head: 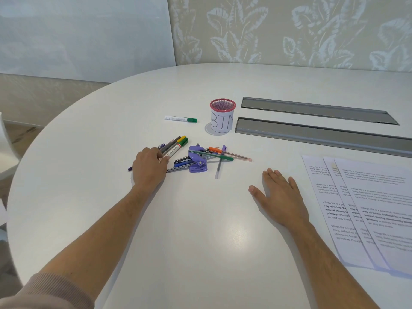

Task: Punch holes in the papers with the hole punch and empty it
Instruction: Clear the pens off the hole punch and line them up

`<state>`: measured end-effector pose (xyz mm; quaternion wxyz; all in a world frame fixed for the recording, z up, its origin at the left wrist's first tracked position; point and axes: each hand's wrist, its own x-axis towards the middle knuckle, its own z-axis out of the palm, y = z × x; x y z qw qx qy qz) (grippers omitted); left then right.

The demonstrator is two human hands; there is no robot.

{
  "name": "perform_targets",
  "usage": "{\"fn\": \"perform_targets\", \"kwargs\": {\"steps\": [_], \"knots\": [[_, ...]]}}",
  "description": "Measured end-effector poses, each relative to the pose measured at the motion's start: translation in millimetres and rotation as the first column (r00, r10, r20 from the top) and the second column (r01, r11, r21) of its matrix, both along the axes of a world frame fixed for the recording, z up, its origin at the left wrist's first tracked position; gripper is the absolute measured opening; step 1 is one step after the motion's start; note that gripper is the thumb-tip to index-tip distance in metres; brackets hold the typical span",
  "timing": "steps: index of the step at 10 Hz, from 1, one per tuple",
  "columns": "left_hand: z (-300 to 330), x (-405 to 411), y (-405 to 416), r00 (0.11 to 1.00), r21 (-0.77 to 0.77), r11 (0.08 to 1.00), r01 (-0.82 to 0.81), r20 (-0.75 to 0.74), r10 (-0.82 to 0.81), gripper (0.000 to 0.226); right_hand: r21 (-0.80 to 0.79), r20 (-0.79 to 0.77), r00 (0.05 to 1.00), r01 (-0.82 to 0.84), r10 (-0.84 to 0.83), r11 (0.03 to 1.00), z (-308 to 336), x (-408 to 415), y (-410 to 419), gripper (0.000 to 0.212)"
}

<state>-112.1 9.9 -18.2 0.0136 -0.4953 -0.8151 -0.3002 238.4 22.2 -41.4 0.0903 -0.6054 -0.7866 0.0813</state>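
Note:
A purple hole punch [197, 159] lies on the white table [200, 219] in a heap of pens, with a green pen [211, 155] and other pens across it. My left hand [149, 166] is just left of the punch and grips a bundle of markers and pens [175, 147]. My right hand [279, 195] rests flat on the table, fingers straight, between the punch and the papers. Several printed papers [365, 210] lie fanned out at the right. A red mesh cup labelled BIN [222, 115] stands behind the pens.
A lone green-capped marker [181, 119] lies left of the cup. Two grey cable slots [318, 130] run across the table at the back right. The table's curved edge sweeps round on the left, with a chair part [6, 152] beyond it.

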Motion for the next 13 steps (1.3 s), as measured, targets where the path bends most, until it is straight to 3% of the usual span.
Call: {"fn": "perform_targets", "kwargs": {"steps": [1,2,4,6,13], "knots": [[-0.8,1.0,-0.9,1.0,0.076,0.997,0.016,-0.008,-0.015,0.019,0.001,0.005,1.0,0.0,0.0,1.0,0.0,-0.1,-0.2,0.078],[-1.8,6.2,1.0,0.98,0.143,0.97,0.197,-0.025,-0.196,0.019,0.001,0.009,1.0,0.0,0.0,1.0,0.3,0.1,-0.2,0.078],[-0.6,15.5,-0.4,0.869,-0.029,0.876,0.481,-0.118,-0.481,0.036,-0.002,0.004,1.0,0.001,-0.001,1.0,1.1,-1.1,-0.7,0.078],[-3.7,17.5,-2.3,0.873,-0.065,0.885,0.46,-0.148,-0.465,0.025,-0.003,0.009,1.0,0.0,0.0,1.0,1.5,-0.5,-1.4,0.077],[1.9,-2.1,-37.5,0.922,-0.058,0.927,0.371,-0.096,-0.375,0.028,-0.006,0.002,1.0,-0.004,0.004,1.0,1.2,0.4,-1.3,0.078]]}}
